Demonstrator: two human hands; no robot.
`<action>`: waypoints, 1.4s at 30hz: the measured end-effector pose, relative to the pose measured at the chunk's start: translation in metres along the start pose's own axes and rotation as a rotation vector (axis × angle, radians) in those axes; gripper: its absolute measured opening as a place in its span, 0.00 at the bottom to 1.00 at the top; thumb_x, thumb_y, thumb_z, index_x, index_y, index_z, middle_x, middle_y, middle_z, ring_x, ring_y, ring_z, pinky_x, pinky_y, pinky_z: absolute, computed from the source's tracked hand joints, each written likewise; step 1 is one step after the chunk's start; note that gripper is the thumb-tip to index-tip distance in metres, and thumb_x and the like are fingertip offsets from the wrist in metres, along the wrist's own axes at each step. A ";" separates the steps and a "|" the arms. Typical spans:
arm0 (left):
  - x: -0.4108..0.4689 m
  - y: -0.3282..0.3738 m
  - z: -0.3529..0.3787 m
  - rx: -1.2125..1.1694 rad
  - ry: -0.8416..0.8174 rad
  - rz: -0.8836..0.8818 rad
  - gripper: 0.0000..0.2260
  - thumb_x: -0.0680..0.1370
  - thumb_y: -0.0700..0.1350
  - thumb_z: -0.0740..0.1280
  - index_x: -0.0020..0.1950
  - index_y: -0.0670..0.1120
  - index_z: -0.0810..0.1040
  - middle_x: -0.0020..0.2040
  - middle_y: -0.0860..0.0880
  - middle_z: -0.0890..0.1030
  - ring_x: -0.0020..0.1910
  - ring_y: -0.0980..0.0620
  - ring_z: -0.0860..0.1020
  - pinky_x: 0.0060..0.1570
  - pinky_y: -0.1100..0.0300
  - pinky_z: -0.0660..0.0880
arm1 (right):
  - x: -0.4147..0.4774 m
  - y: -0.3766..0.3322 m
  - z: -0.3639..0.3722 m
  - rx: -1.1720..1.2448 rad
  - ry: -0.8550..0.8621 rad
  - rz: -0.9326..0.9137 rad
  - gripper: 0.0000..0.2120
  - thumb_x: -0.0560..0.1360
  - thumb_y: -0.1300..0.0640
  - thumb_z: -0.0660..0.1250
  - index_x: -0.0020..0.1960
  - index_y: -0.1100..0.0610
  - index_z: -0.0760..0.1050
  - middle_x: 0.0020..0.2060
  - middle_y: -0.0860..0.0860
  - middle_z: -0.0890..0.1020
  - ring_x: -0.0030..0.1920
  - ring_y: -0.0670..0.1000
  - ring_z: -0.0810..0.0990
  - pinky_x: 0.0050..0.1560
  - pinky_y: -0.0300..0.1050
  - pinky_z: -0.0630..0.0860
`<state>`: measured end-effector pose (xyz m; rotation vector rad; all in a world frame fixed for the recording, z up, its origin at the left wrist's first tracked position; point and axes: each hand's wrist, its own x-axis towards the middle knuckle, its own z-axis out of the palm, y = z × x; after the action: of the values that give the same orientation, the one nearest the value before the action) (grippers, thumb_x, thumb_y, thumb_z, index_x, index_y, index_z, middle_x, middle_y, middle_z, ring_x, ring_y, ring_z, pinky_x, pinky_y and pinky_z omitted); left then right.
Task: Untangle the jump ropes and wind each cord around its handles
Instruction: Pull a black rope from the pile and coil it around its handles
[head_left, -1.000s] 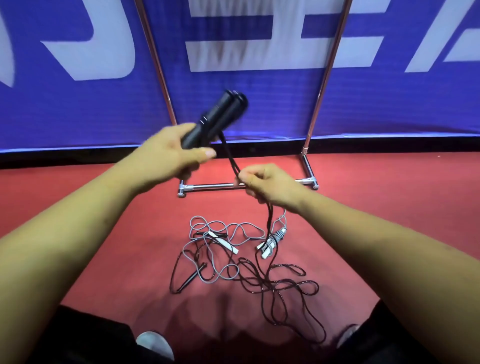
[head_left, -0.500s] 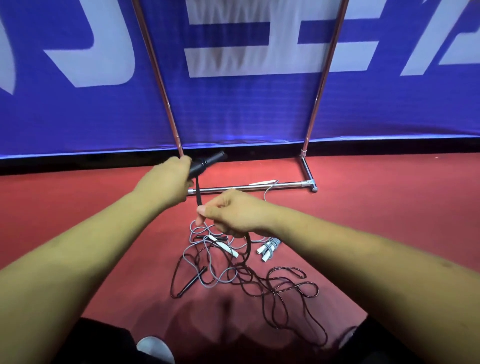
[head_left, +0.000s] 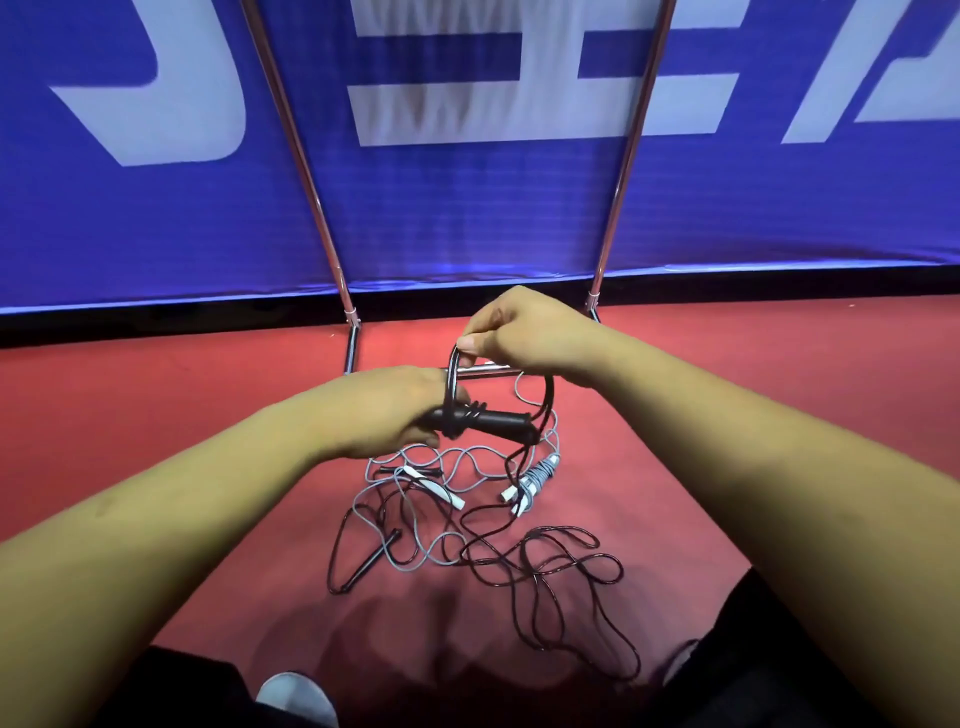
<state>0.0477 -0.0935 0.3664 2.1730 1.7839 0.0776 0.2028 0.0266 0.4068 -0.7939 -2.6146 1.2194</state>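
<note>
My left hand (head_left: 387, 413) grips the black handles (head_left: 498, 420) of a jump rope, held level and pointing right. A few turns of black cord (head_left: 457, 423) wrap around them near my fingers. My right hand (head_left: 519, 332) sits above, pinching a loop of that black cord (head_left: 451, 374). The rest of the black cord (head_left: 550, 571) lies in loose coils on the red floor. A grey rope (head_left: 415, 519) with white handles (head_left: 535, 483) is tangled beside it, along with a slim black handle (head_left: 371, 564).
A chrome stand (head_left: 349, 332) with two slanted poles and a floor bar holds a blue banner (head_left: 467, 208) just behind the ropes. Red floor (head_left: 156, 415) spreads left and right. My knees and a shoe tip (head_left: 296, 699) are at the bottom edge.
My left hand has lowered the black handles from raised to level. My right hand has circled from below the handles to above them, laying cord turns around them.
</note>
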 end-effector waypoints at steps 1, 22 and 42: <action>-0.001 0.004 0.000 -0.042 0.012 0.020 0.12 0.76 0.45 0.71 0.59 0.50 0.76 0.52 0.57 0.73 0.51 0.57 0.73 0.52 0.63 0.69 | 0.001 0.003 -0.001 0.021 -0.005 0.013 0.10 0.77 0.54 0.68 0.42 0.59 0.83 0.28 0.53 0.66 0.28 0.48 0.61 0.27 0.39 0.59; -0.013 0.000 -0.027 -0.455 0.453 -0.490 0.05 0.71 0.40 0.71 0.44 0.41 0.76 0.30 0.44 0.76 0.25 0.50 0.73 0.28 0.62 0.68 | 0.000 0.018 0.038 0.581 -0.165 0.315 0.12 0.81 0.60 0.56 0.39 0.51 0.68 0.23 0.46 0.63 0.23 0.46 0.59 0.27 0.36 0.61; 0.003 -0.021 -0.004 0.253 0.258 -0.523 0.09 0.73 0.43 0.69 0.51 0.43 0.76 0.49 0.39 0.81 0.49 0.36 0.80 0.45 0.50 0.77 | -0.010 -0.016 0.048 0.022 -0.135 -0.009 0.09 0.79 0.62 0.61 0.43 0.56 0.76 0.30 0.52 0.73 0.26 0.49 0.74 0.32 0.39 0.71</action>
<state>0.0275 -0.0865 0.3633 1.8352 2.5783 0.0089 0.1880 -0.0190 0.3882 -0.7190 -2.7014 1.3422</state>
